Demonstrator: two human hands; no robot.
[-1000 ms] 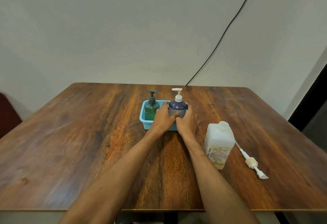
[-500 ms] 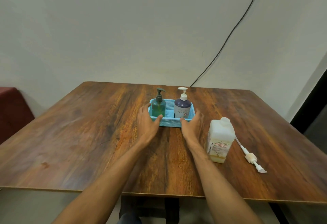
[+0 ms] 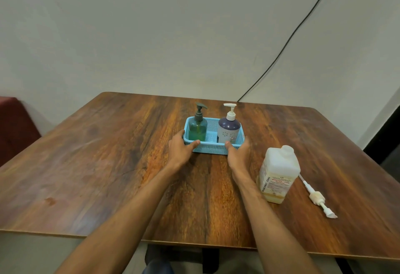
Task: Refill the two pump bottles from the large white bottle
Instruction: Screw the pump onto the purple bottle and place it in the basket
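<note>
A green pump bottle (image 3: 197, 129) and a purple pump bottle with a white pump (image 3: 229, 129) stand upright in a light blue basket (image 3: 211, 149) at the middle of the wooden table (image 3: 108, 165). My left hand (image 3: 180, 147) grips the basket's left end, thumb on its front wall. My right hand (image 3: 238, 151) grips the right end the same way. The large white bottle (image 3: 279, 174) stands uncapped to the right of my right forearm, with a little yellowish liquid at its bottom. Its loose pump (image 3: 317, 198) lies on the table further right.
A black cable (image 3: 287, 42) runs down the wall to the table's far edge. A dark red seat (image 3: 15, 122) sits at the left. The table's near edge crosses under my forearms.
Both hands left the purple bottle, spread apart and closed on the two ends of the basket. The view has pulled back and up.
</note>
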